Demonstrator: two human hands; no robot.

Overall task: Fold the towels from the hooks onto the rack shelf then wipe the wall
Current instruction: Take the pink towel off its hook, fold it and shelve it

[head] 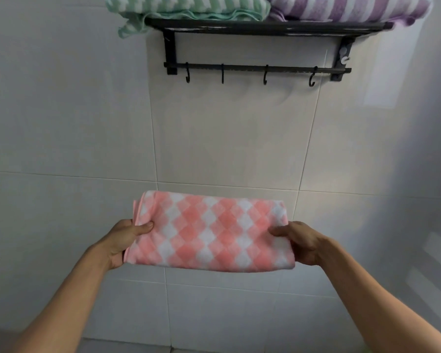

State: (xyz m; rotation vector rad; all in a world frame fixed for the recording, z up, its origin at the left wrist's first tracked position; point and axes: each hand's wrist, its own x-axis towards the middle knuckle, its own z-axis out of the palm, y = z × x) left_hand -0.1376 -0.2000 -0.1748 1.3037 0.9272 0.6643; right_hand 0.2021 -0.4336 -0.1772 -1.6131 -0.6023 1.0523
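A folded pink and white diamond-patterned towel (211, 231) is held flat in front of the tiled wall (227, 138), well below the rack. My left hand (124, 240) grips its left end and my right hand (299, 242) grips its right end, thumbs on top. Up on the black rack shelf (265, 28) lie a folded green striped towel (186, 7) on the left and a folded purple striped towel (351, 7) on the right. The bar under the shelf carries several black hooks (264, 75), all bare.
A corner of the green towel droops over the shelf's left end (127, 29). The wall meets a side wall at the right, where a pale light patch (381, 80) shows. A white clip (344, 58) sits on the rack's right bracket.
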